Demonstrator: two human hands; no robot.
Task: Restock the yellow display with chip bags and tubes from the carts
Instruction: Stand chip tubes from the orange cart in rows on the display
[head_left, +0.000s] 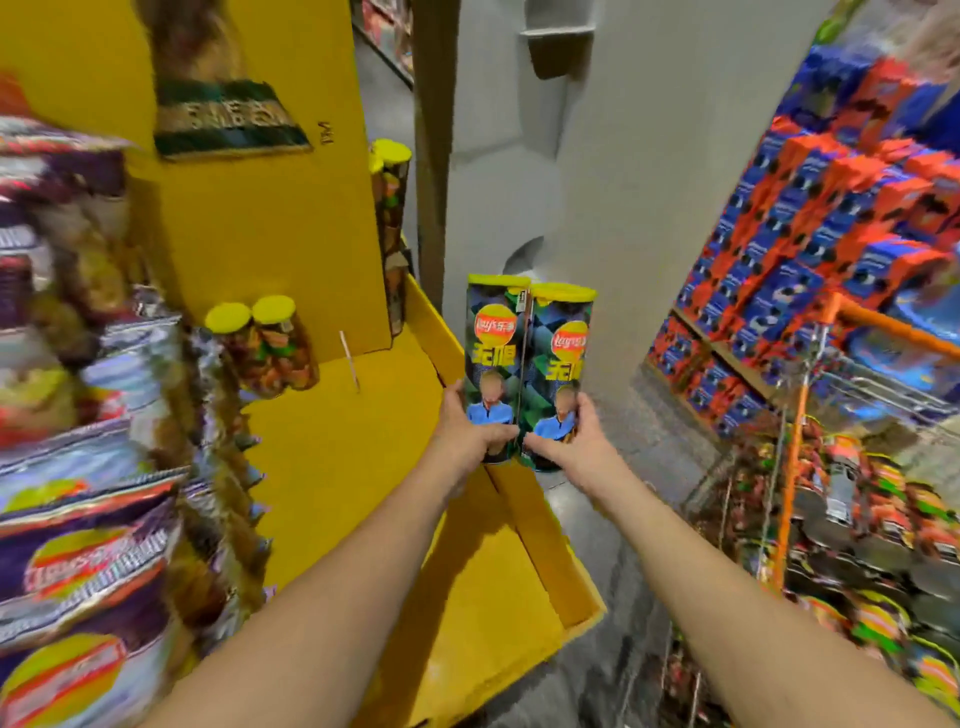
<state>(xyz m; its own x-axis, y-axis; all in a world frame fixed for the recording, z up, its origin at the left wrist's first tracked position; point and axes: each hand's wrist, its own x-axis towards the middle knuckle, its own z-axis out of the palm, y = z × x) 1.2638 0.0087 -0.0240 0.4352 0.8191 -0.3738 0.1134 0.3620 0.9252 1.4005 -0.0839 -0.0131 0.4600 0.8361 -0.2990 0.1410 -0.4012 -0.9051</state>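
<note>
— So, what are the hands doing?

— Each one holds a chip tube upright. The left hand (470, 434) is curled round the low end of the left tube (493, 358), and the right hand (574, 441) wraps the base of the right tube (558, 371). The two tubes touch side by side, both with yellow lids and a green-and-blue checked print.

— Where are they against the yellow display?

— Above the right edge of the yellow display (332, 447), about over its raised side wall, with the grey floor showing just to the right. Whether the tube bottoms touch the wall I cannot tell; the hands cover them.

— Anything already on the shelf?

— Two orange tubes (270, 348) with yellow lids lean together at the far left of the shelf, against the yellow back panel. More yellow-lidded tubes (390, 208) stand stacked at the far right, past the edge of that panel.

— And the bags?

— Purple chip bags (88, 561) fill the near left, blurred, standing in rows beside the bare yellow shelf floor.

— The cart?

— On the right, a wire cart (795, 488) with orange bars holds a blurred heap of colourful packs. Farther right and beyond it, red and blue boxes (831, 218) are stacked high. A grey pillar (649, 156) rises behind the held tubes.
</note>
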